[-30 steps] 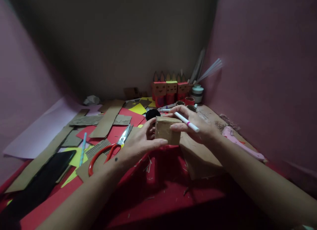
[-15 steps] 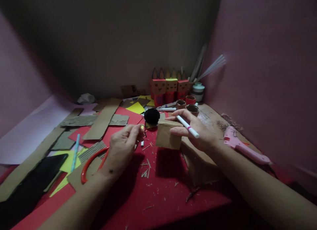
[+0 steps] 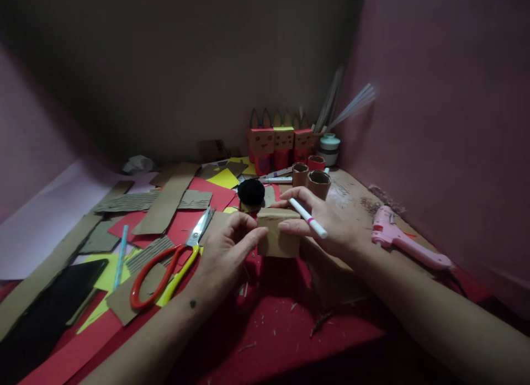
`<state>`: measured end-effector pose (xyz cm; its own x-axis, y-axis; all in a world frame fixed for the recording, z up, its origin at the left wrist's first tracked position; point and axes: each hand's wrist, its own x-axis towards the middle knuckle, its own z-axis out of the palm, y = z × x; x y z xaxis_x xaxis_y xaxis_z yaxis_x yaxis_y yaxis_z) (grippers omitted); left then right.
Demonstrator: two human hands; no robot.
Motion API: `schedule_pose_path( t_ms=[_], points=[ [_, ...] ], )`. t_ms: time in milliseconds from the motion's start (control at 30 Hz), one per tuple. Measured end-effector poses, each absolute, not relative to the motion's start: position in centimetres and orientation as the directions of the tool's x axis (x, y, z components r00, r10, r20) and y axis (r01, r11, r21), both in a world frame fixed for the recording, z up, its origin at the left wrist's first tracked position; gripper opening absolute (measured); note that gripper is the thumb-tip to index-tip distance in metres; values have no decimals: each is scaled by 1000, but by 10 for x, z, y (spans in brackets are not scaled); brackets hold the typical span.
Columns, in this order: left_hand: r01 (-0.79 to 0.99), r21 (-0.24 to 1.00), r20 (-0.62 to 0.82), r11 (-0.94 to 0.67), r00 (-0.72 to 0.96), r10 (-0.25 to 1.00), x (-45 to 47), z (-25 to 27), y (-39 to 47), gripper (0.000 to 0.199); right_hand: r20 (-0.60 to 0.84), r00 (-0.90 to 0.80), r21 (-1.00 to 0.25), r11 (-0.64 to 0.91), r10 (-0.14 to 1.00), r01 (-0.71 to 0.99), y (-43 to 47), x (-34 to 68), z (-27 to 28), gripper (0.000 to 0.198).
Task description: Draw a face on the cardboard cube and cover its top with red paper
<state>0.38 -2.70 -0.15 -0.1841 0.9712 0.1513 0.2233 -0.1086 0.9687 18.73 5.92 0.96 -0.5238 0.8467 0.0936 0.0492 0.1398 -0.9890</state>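
Note:
A small cardboard box (image 3: 278, 240) is held upright above the red table between both hands. My right hand (image 3: 321, 219) grips its right side and also carries a white marker (image 3: 307, 217) with a purple band, tucked across the fingers. My left hand (image 3: 229, 249) has its thumb and fingers closed on the box's left edge. Left of that hand lie scissors (image 3: 171, 269) with red and yellow handles, blades pointing away. Just beyond the box sits a fuzzy black ball (image 3: 251, 192).
Paper and cardboard scraps (image 3: 165, 200) cover the left side, with a dark flat object (image 3: 62, 296) near the front. Cardboard tubes (image 3: 318, 183) and decorated box figures (image 3: 284, 144) stand at the back. A pink glue gun (image 3: 401, 238) lies right. Shavings dot the red surface.
My left hand has moved right and taken hold of the box's left edge. The scissors are now uncovered. My right hand keeps the box and marker.

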Motion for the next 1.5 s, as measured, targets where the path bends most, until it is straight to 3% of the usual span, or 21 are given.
schedule_pose_path(
  t_ms=[133,267,333,400,500,600,733,833,900,1000,1133,1233,1333,1500],
  points=[
    [160,984,116,-75,-267,957,-7,3,-25,26,98,-507,-988,146,856,55,62,188,8,55],
    [-75,988,79,-133,-495,865,-39,6,-10,19,71,-518,-995,22,852,-100,65,190,2,51],
    [-143,981,36,-130,-523,851,-51,3,-2,12,57,-558,-983,-52,828,-177,65,190,0,50],
    [-194,979,-27,-69,-452,892,-52,-1,1,9,55,-590,-971,-96,805,-221,64,189,-1,51],
    [-220,973,-118,75,-187,975,-36,-8,-6,41,56,-606,-965,-112,793,-235,61,189,0,53],
    [-174,965,-185,198,89,979,-13,-6,-20,72,45,-615,-974,-103,787,-202,57,188,3,55],
    [-149,972,-166,184,128,978,0,1,-32,71,119,-584,-993,80,803,-92,54,188,5,45],
    [-156,972,-171,176,42,984,-4,0,-30,78,369,-337,-929,337,866,-150,50,191,2,26],
    [-150,975,-165,162,-6,986,-7,-2,-27,82,505,-191,-859,467,842,-212,44,193,0,21],
    [-156,975,-167,160,-32,986,-8,-4,-23,87,553,-262,-826,478,791,-300,31,196,-4,32],
    [-204,966,-165,157,-22,986,-9,-8,-20,89,465,-355,-874,357,811,-329,14,191,-7,12],
    [-243,959,-151,149,14,988,-11,-12,-19,82,399,-350,-912,327,848,-246,7,187,-5,9],
    [-246,960,-124,132,45,991,-11,-15,-19,69,461,-370,-884,453,807,-113,4,186,-3,11],
    [-209,970,-116,123,49,992,-11,-17,-21,54,648,-400,-699,714,648,23,3,185,-7,10]
  ],
)
